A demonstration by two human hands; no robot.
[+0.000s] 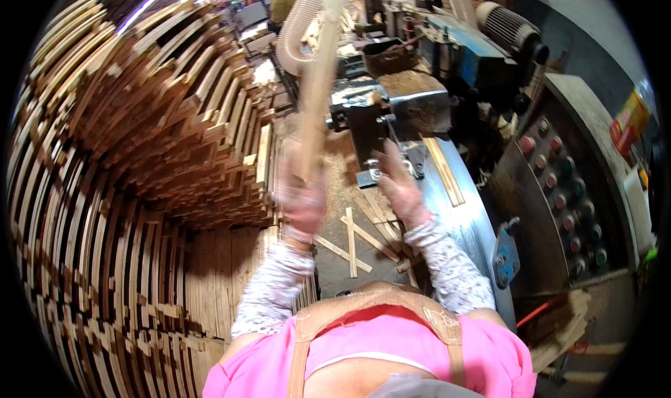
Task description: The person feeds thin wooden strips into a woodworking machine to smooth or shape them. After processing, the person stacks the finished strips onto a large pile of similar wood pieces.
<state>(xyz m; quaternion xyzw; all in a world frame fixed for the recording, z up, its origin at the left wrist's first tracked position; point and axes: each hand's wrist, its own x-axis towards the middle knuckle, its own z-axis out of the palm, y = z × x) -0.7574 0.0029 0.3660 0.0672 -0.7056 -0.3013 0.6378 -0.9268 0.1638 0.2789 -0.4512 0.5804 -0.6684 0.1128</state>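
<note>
Strip of long pale wood (321,83) jutted ahead of gripping left hand (303,201), seemingly mid-handling; right hand (403,194) closure, work remaining were unclear.

1. The left forearm (274,284) reaches forward and slightly inward from the lower edge, covered by a patterned white sleeve.
2. The left hand (302,197) is raised ahead of the body, its fingers closed in a grip; motion blur hides their exact placement.
3. The right forearm (447,265), sleeved likewise, angles forward and inward.
4. The right hand (403,192) points ahead, thumb and fingers spread apart, also somewhat blurred.
5. Both wrists are bare, the hands well apart.
</note>
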